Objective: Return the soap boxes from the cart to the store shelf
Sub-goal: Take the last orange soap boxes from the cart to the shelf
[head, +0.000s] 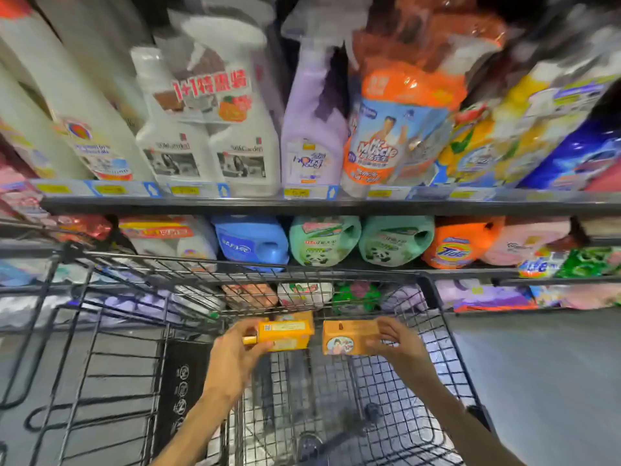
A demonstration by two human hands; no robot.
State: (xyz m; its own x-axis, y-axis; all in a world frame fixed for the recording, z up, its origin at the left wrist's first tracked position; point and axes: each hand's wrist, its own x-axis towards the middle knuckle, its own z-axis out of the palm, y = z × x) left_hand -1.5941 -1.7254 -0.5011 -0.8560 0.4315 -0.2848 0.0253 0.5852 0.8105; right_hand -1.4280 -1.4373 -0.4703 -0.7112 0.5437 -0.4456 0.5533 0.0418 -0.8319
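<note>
The shelf [336, 205] fills the upper view, its top tier crowded with upright spray bottles [242, 129], a purple bottle [312, 129] and an orange refill pouch [396, 129] standing behind yellow price tags [295, 192]. The tier beneath holds jugs lying on their sides: a blue jug [252, 242], two green jugs [322, 240] side by side, and an orange Tide jug [460, 243] to their right. A lower tier of soft packs [487, 295] shows partly through and beside the cart. The wire cart [433, 297] stands just in front of the shelf, its front wall between the person and the lowest goods; its mesh basket looks bare under the hands, though blur hides the corners. A folded black panel [183, 388] with round symbols stands at the basket's left side. Grey floor [537, 381] lies to the right. Both arms reach forward over the basket. The left hand [235, 351] is closed around the end of one soap box [285, 334], yellow-orange with a pale label on top, held above the basket. A further yellow box edge shows just behind it, unclear. The right hand [396, 341] grips a second soap box [349, 338], orange with a small round picture on its near face. The two boxes are level and near each other, not touching.
</note>
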